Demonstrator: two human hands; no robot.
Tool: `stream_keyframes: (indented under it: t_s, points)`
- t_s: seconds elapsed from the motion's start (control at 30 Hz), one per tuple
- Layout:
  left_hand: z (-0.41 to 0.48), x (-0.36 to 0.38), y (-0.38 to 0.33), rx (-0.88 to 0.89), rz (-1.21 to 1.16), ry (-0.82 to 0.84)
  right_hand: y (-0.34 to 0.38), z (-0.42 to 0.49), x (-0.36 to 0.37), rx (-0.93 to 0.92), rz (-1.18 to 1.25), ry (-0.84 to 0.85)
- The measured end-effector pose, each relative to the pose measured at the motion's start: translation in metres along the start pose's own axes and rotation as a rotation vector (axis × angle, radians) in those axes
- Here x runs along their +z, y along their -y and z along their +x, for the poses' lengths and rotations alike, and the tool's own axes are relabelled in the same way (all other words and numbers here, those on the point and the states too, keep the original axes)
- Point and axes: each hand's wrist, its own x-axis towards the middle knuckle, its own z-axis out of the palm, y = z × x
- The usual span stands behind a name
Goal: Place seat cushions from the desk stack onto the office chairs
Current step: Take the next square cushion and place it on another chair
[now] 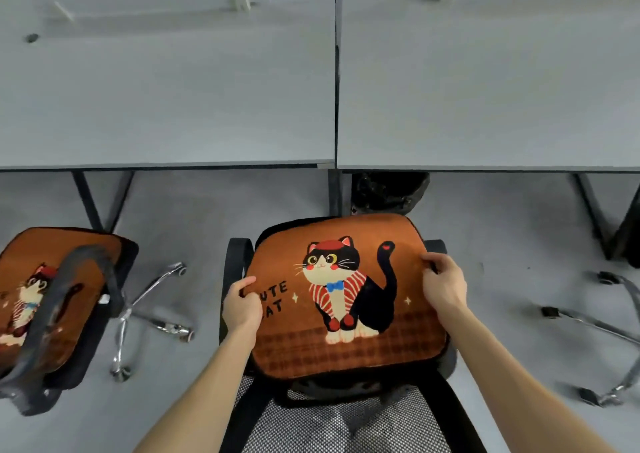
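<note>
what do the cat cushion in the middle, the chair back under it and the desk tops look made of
The cat cushion looks like soft short-pile fabric, probably plush: matte, with a printed picture. The chair back is woven mesh with an open speckled weave, in a black frame, likely plastic. The desk tops are smooth matte grey board, possibly laminate; no grain shows.

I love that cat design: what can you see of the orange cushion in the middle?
The orange plush seat cushion is squarish with rounded corners, printed with a black-and-white cat in a red beret and blue bow tie, partly covered lettering and a plaid band. It lies face up over the seat of the black office chair. The left hand grips its left edge, the right hand its right edge.
</note>
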Motion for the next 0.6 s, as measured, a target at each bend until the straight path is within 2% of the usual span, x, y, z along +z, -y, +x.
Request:
stream_keyframes:
  t_s: [0.2, 0.37, 0.6]
  points:
    - [0.05, 0.047, 0.05, -0.048, 0.203, 0.053, -0.051, 0.043, 0.066, 0.077, -0.157, 0.117]
    - [0.088, 0.071, 0.085, -0.071, 0.368, 0.118, -0.094, 0.057, 0.101, 0.234, -0.226, 0.211]
    - [0.11, 0.088, 0.1, -0.058, 0.41, 0.158, -0.105, 0.068, 0.114, 0.28, -0.181, 0.126]
